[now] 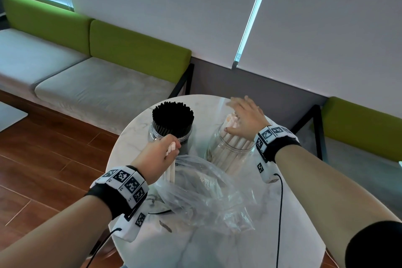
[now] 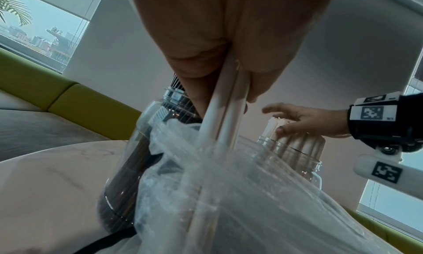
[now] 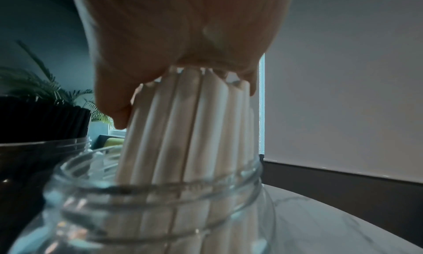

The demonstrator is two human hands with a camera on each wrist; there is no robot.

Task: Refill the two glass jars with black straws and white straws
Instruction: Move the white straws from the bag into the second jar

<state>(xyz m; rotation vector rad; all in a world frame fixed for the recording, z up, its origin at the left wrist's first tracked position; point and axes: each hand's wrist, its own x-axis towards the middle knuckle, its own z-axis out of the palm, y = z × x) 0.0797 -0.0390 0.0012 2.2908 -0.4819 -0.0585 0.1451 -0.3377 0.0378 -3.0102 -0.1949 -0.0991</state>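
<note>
Two glass jars stand on a round marble table (image 1: 134,135). The left jar (image 1: 156,134) is packed with black straws (image 1: 173,115). The right jar (image 1: 217,150) holds white straws (image 1: 233,142) leaning toward its right side. My right hand (image 1: 245,117) lies flat on the tops of those white straws (image 3: 190,122), fingers straight, thumb against their side. My left hand (image 1: 161,155) grips a few white straws (image 2: 225,113) whose lower ends stay inside a clear plastic bag (image 1: 208,189) in front of the jars.
A bench with green back cushions (image 1: 130,43) and grey seat pads runs along the wall behind the table. Wooden floor (image 1: 43,148) lies to the left. Cables trail from both wrist bands over the table's front.
</note>
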